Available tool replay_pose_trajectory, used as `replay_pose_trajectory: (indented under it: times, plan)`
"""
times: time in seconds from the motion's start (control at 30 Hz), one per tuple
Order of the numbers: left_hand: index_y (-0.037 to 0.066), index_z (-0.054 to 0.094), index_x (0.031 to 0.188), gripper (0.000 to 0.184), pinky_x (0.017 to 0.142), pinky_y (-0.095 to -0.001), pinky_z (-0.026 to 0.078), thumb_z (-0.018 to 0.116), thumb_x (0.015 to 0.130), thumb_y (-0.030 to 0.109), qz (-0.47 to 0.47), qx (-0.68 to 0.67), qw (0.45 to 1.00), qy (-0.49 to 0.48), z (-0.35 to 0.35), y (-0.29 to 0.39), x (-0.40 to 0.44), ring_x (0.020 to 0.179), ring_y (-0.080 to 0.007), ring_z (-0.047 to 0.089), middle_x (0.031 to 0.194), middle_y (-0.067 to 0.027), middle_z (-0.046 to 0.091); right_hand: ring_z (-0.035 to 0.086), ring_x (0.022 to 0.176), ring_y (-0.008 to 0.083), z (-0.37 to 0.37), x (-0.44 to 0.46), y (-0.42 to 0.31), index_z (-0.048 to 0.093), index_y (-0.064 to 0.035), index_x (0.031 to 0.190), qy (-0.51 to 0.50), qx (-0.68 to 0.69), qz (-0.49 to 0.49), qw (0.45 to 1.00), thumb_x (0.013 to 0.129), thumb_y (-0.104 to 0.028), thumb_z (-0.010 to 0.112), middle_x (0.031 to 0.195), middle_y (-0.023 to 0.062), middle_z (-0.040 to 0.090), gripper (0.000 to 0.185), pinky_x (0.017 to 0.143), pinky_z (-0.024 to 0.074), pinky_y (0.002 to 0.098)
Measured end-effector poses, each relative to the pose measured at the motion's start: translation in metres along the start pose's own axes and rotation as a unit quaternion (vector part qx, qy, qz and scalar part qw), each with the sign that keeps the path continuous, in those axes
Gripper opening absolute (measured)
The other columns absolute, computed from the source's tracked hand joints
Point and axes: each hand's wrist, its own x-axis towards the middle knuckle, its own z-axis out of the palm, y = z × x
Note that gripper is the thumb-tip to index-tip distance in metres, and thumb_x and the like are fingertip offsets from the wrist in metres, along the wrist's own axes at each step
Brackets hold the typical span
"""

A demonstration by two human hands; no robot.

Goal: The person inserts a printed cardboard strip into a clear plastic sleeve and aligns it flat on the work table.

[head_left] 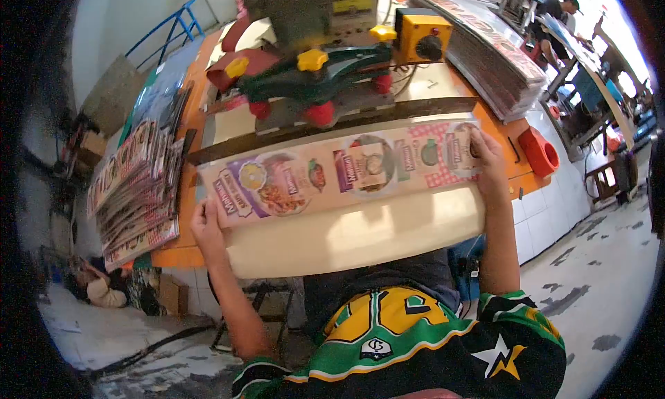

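A long printed plastic sheet (325,165) with food pictures lies across a cream padded board (360,240) in front of me. My left hand (209,227) grips its near left corner. At the other end, my right hand (490,165) has its fingers closed on the right edge. The sheet's far edge runs along a dark metal bar (415,113). Just beyond stands a machine with a dark green clamp arm (346,59), yellow knobs and red rubber feet.
On the left is a fanned pile of similar printed sheets (142,184). A tall neat stack (492,59) stands at the back right. A red tape-roll-shaped object (539,152) sits at the orange table's (523,132) right edge. Another person (554,25) is in the far right background.
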Motion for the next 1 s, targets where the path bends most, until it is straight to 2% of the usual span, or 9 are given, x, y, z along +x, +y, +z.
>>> replay_pose_trajectory:
  times: [0.07, 0.3, 0.4, 0.43, 0.53, 0.63, 0.73, 0.87, 1.0]
  plan:
    - [0.001, 0.062, 0.101, 0.023, 0.073, -0.0207, 0.045, 0.059, 0.106, 0.023, 0.008, -0.045, 0.999, 0.011, -0.001, -0.008, 0.002, 0.084, -0.0044, 0.054, 0.091, 0.0040, 0.060, 0.059, 0.082, 0.0057, -0.002, -0.002, 0.002, 0.065, 0.0026, 0.120, 0.003, 0.045, -0.009, 0.999, 0.104, -0.032, 0.060, 0.090, -0.0027, 0.062, 0.038, 0.073, 0.0489, 0.0232]
    - [0.003, 0.062, 0.100, 0.020, 0.069, -0.0208, 0.046, 0.058, 0.106, 0.022, 0.002, -0.053, 0.996, 0.065, 0.016, 0.007, -0.013, 0.080, -0.0027, 0.055, 0.089, 0.0037, 0.062, 0.058, 0.091, 0.0034, -0.013, 0.002, 0.011, 0.066, 0.0012, 0.121, -0.016, -0.045, -0.026, 0.999, 0.107, -0.026, 0.054, 0.101, -0.0025, 0.067, 0.032, 0.081, 0.0456, 0.0191]
    - [0.004, 0.062, 0.099, 0.021, 0.067, -0.0199, 0.045, 0.059, 0.105, 0.024, -0.002, -0.060, 0.996, 0.067, 0.015, 0.009, -0.013, 0.078, -0.0021, 0.055, 0.087, 0.0041, 0.063, 0.060, 0.092, 0.0046, -0.010, 0.001, 0.008, 0.066, 0.0018, 0.121, -0.054, -0.007, -0.030, 0.998, 0.107, -0.024, 0.054, 0.105, -0.0009, 0.068, 0.032, 0.082, 0.0466, 0.0199]
    - [0.003, 0.062, 0.099, 0.022, 0.067, -0.0200, 0.045, 0.059, 0.105, 0.024, 0.002, -0.059, 0.996, 0.062, 0.018, 0.016, -0.016, 0.078, -0.0022, 0.055, 0.087, 0.0039, 0.063, 0.057, 0.087, 0.0041, 0.016, -0.009, -0.008, 0.066, 0.0010, 0.122, -0.003, 0.002, -0.010, 1.000, 0.107, -0.024, 0.054, 0.100, -0.0027, 0.066, 0.031, 0.078, 0.0451, 0.0199]
    - [0.003, 0.062, 0.100, 0.023, 0.067, -0.0205, 0.046, 0.059, 0.106, 0.025, 0.014, -0.066, 0.996, 0.050, 0.018, 0.016, -0.017, 0.078, -0.0026, 0.056, 0.088, 0.0033, 0.063, 0.053, 0.082, 0.0033, 0.016, -0.007, -0.005, 0.066, -0.0001, 0.123, 0.002, -0.002, -0.024, 1.000, 0.107, -0.024, 0.054, 0.092, -0.0052, 0.061, 0.031, 0.074, 0.0433, 0.0199]
    - [0.002, 0.063, 0.102, 0.024, 0.069, -0.0209, 0.047, 0.060, 0.105, 0.025, -0.010, -0.065, 0.997, 0.041, 0.016, 0.014, -0.015, 0.078, -0.0037, 0.056, 0.088, 0.0029, 0.063, 0.057, 0.081, 0.0063, -0.005, -0.002, 0.005, 0.065, 0.0034, 0.122, -0.055, 0.013, -0.031, 0.998, 0.106, -0.026, 0.055, 0.095, -0.0011, 0.064, 0.035, 0.072, 0.0458, 0.0214]
    - [0.002, 0.064, 0.103, 0.024, 0.071, -0.0215, 0.048, 0.059, 0.105, 0.025, 0.001, -0.048, 0.998, 0.039, 0.012, 0.006, -0.013, 0.081, -0.0052, 0.057, 0.090, 0.0023, 0.063, 0.053, 0.079, 0.0054, 0.002, -0.009, 0.000, 0.065, 0.0024, 0.122, -0.007, -0.057, -0.044, 0.997, 0.106, -0.025, 0.056, 0.091, -0.0035, 0.061, 0.033, 0.070, 0.0422, 0.0208]
    - [0.001, 0.063, 0.106, 0.024, 0.076, -0.0247, 0.050, 0.060, 0.104, 0.025, -0.017, -0.064, 0.995, 0.069, 0.001, -0.017, -0.009, 0.086, -0.0082, 0.059, 0.098, -0.0005, 0.064, 0.051, 0.081, 0.0037, 0.016, -0.015, -0.010, 0.065, 0.0020, 0.124, 0.003, -0.028, -0.041, 0.999, 0.105, -0.024, 0.056, 0.091, -0.0059, 0.059, 0.034, 0.074, 0.0425, 0.0199]
    - [0.002, 0.059, 0.107, 0.029, 0.077, -0.0262, 0.052, 0.054, 0.107, 0.031, 0.010, 0.063, 0.997, 0.048, -0.002, -0.002, -0.012, 0.086, -0.0100, 0.061, 0.099, -0.0017, 0.065, 0.052, 0.081, 0.0040, 0.015, -0.016, -0.009, 0.066, 0.0013, 0.123, 0.022, -0.040, -0.032, 0.998, 0.105, -0.025, 0.057, 0.091, -0.0050, 0.060, 0.033, 0.074, 0.0432, 0.0201]
